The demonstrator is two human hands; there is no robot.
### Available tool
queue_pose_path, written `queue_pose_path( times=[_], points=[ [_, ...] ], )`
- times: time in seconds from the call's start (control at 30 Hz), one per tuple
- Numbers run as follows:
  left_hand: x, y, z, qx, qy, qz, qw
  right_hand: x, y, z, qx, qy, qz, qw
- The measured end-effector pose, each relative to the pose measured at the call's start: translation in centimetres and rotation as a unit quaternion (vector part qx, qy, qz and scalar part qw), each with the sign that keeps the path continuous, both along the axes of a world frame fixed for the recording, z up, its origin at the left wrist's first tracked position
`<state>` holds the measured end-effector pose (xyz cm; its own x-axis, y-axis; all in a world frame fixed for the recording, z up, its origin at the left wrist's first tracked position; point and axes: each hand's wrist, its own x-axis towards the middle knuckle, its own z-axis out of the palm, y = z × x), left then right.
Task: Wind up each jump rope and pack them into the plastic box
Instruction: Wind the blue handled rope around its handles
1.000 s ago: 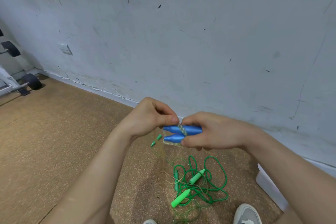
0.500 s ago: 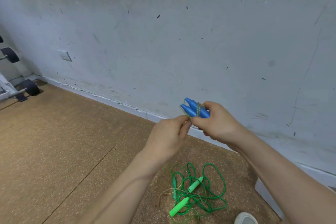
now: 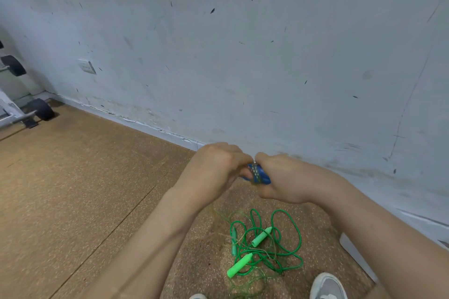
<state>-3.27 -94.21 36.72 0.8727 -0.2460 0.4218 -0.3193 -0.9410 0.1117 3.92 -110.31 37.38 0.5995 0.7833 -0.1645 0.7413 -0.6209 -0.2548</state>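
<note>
Blue handles (image 3: 264, 176) lie crosswise between the hands, gripped by the right hand (image 3: 289, 178) while the left hand (image 3: 213, 167) pinches the cord (image 3: 255, 173) wound round them, with the plastic box (image 3: 352, 250) down on the right-hand side.

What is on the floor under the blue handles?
Below the blue handles, a tangled green jump rope lies on the brown floor. The forearms hide floor beside it.
</note>
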Motion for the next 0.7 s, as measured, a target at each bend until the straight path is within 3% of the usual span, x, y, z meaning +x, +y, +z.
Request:
queue_pose_path(
  times=[0.27,0.4,0.6,0.7],
  points=[
    [-0.4,-0.1,1.0,-0.249,0.1,0.046,0.962,0.3,-0.4,0.6,0.062,0.081,0.041,0.994],
    [-0.4,0.1,1.9,-0.392,0.163,0.084,0.901,0.2,-0.4,1.2,0.108,0.075,0.052,0.99],
    [-0.3,0.5,1.9,-0.53,0.201,0.1,0.817,0.3,-0.4,1.4,0.216,0.092,0.025,0.972],
    [-0.1,0.7,2.0,-0.648,0.242,0.068,0.719,0.1,0.1,1.1,0.324,0.069,-0.026,0.943]
  ],
)
